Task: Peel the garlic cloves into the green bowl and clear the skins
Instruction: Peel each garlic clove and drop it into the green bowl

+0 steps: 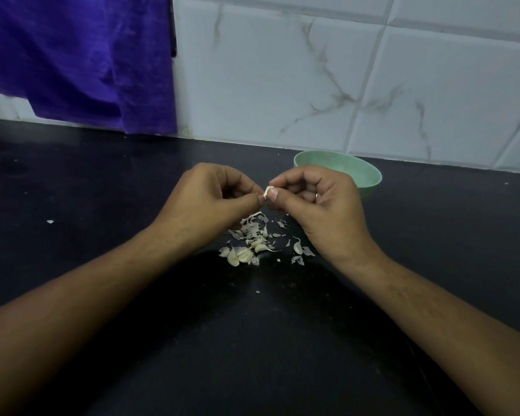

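Both hands pinch one clove (267,192) between fingertips above the bench (102,190): left hand (206,202) on its left end, right hand (315,202) on its right. Skins (254,231) and unpeeled cloves (240,256) lie scattered below; the bowl (357,172) sits behind the right hand

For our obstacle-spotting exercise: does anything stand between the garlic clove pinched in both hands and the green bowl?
Nothing but the right hand itself, pinching the garlic clove just in front of the green bowl.
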`<action>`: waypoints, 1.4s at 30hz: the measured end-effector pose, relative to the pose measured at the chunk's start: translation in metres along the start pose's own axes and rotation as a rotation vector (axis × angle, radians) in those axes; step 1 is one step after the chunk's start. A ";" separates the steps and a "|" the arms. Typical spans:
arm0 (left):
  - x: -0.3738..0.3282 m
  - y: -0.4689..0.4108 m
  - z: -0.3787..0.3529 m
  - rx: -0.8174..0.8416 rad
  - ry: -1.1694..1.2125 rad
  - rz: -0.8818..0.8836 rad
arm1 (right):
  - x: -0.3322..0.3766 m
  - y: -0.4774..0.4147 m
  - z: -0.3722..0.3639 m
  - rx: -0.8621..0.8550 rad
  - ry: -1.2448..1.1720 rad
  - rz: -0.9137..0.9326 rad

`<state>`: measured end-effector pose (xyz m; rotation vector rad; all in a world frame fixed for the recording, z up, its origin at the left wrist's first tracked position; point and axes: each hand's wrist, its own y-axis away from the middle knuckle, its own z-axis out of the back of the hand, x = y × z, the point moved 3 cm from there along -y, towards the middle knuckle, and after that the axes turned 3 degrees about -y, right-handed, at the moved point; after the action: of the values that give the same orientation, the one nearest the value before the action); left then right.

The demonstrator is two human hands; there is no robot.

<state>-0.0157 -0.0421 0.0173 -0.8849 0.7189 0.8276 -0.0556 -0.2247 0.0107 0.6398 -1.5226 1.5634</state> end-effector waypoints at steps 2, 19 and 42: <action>0.003 -0.001 0.000 -0.030 0.016 0.011 | -0.001 0.001 -0.003 0.006 -0.018 -0.011; 0.003 -0.005 -0.001 -0.051 0.133 0.020 | -0.003 0.001 -0.009 0.225 -0.491 -0.487; 0.009 -0.006 0.009 -0.112 -0.258 0.006 | -0.006 0.000 -0.002 0.187 -0.509 -0.519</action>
<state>-0.0042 -0.0334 0.0161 -0.8568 0.4530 0.9738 -0.0525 -0.2239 0.0056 1.4977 -1.4022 1.1926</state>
